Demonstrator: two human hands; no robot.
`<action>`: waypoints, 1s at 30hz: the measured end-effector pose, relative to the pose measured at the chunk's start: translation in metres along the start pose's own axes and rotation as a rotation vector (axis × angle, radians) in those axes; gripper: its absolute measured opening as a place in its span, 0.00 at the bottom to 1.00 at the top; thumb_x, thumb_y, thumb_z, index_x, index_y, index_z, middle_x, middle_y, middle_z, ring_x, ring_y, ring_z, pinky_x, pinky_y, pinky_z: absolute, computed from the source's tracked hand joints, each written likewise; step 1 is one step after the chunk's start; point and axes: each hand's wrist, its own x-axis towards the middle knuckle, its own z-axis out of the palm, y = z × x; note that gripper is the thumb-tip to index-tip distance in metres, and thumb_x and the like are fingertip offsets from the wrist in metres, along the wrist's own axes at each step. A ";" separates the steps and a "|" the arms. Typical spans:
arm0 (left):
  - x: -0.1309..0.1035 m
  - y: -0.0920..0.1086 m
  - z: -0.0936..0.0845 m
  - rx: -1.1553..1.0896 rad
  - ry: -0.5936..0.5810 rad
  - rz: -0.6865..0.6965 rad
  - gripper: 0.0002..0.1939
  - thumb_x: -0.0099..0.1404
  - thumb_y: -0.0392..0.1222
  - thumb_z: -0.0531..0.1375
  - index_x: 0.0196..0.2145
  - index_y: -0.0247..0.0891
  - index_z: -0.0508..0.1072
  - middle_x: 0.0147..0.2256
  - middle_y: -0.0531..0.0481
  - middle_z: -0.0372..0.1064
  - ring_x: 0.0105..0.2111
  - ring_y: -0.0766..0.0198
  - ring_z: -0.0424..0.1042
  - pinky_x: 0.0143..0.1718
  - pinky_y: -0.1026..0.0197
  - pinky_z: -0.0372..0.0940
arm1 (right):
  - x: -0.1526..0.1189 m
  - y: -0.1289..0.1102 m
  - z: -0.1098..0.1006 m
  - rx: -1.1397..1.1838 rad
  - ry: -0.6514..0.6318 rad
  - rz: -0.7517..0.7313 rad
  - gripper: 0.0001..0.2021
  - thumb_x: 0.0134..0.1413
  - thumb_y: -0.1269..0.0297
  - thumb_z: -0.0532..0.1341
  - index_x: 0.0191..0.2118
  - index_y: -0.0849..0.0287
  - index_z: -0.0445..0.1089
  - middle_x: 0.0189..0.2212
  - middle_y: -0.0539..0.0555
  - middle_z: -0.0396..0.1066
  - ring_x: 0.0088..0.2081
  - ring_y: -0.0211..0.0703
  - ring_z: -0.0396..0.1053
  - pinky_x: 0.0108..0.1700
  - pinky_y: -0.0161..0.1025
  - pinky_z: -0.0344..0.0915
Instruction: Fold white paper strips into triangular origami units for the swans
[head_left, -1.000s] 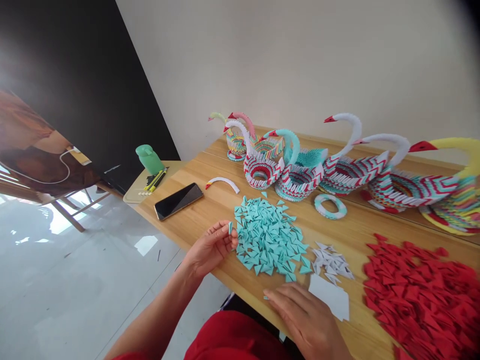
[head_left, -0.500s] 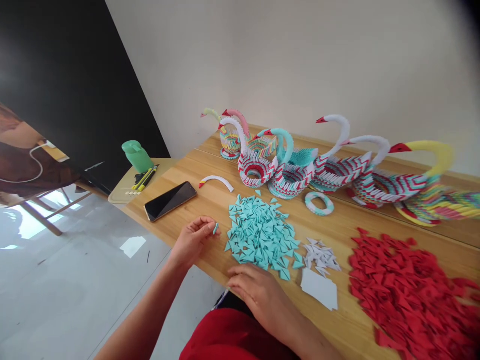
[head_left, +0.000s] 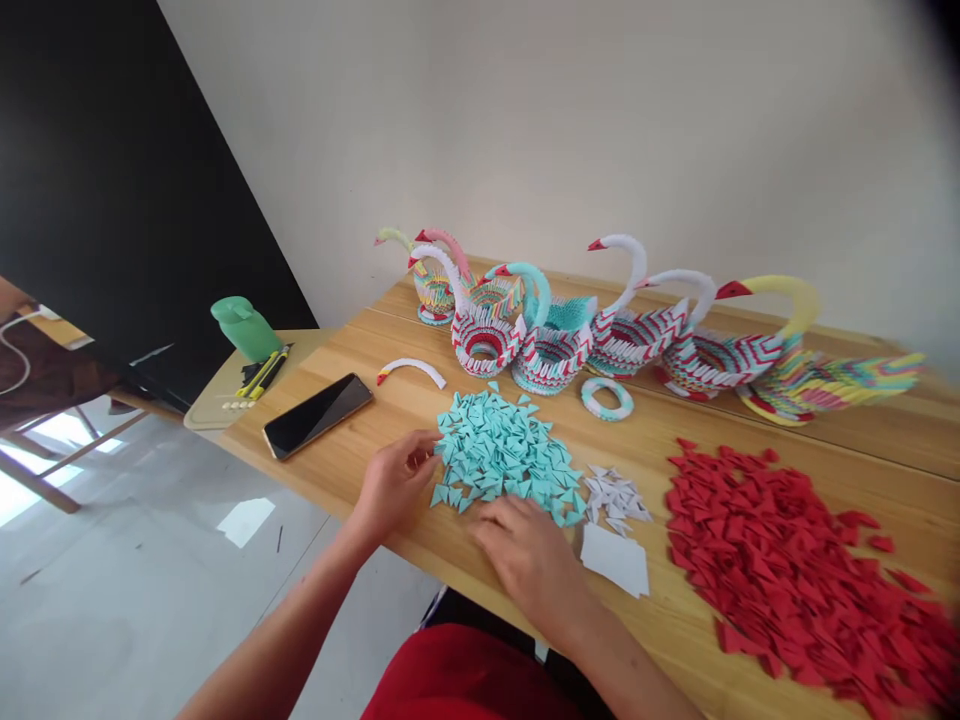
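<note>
A pile of folded turquoise paper triangles (head_left: 502, 445) lies on the wooden table. At its left edge is my left hand (head_left: 397, 478), thumb and fingertips curved together against the pieces; what they hold, if anything, is too small to make out. My right hand (head_left: 523, 545) rests at the near edge of the pile, its fingertips low by the pieces and partly hidden. White folded pieces (head_left: 615, 494) and a stack of white paper (head_left: 615, 560) lie right of it. Farther right spreads a large heap of red triangles (head_left: 795, 560).
Several paper swans (head_left: 555, 355) line the back of the table. In front are a turquoise-and-white ring (head_left: 607, 398) and a white curved neck (head_left: 412, 367). A phone (head_left: 318, 414) lies at left, near a green bottle (head_left: 246, 328) and cutters (head_left: 268, 370). A person sits at far left.
The view has shifted slightly. My left hand has moved right to the turquoise pile, and the turquoise piece seen in its fingers no longer shows. My right hand has come forward to the pile's near edge.
</note>
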 end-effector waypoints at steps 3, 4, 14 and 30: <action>-0.010 0.012 -0.003 -0.149 0.022 0.011 0.10 0.60 0.36 0.64 0.41 0.40 0.76 0.31 0.53 0.76 0.28 0.67 0.71 0.34 0.66 0.67 | -0.004 -0.006 0.002 -0.085 -0.034 -0.057 0.09 0.59 0.76 0.60 0.42 0.57 0.73 0.31 0.53 0.73 0.35 0.47 0.69 0.37 0.44 0.64; -0.013 0.018 -0.003 -0.174 0.024 0.024 0.10 0.59 0.36 0.65 0.41 0.40 0.76 0.32 0.52 0.76 0.28 0.66 0.72 0.35 0.65 0.67 | -0.005 -0.005 -0.001 -0.085 -0.035 -0.056 0.08 0.60 0.74 0.61 0.43 0.58 0.73 0.32 0.53 0.73 0.36 0.47 0.69 0.38 0.44 0.65; -0.031 0.062 0.014 -0.217 -0.223 0.278 0.23 0.60 0.32 0.64 0.53 0.46 0.75 0.30 0.50 0.77 0.31 0.62 0.73 0.41 0.60 0.67 | -0.013 -0.003 -0.061 0.179 0.173 0.101 0.08 0.67 0.65 0.56 0.46 0.59 0.70 0.38 0.56 0.74 0.40 0.46 0.70 0.41 0.42 0.67; -0.069 0.085 0.032 -0.175 -0.330 0.552 0.34 0.65 0.27 0.57 0.65 0.52 0.60 0.28 0.48 0.74 0.25 0.61 0.69 0.30 0.61 0.63 | -0.062 -0.024 -0.055 0.284 0.208 0.150 0.13 0.70 0.63 0.51 0.32 0.56 0.66 0.25 0.50 0.68 0.29 0.41 0.65 0.30 0.37 0.61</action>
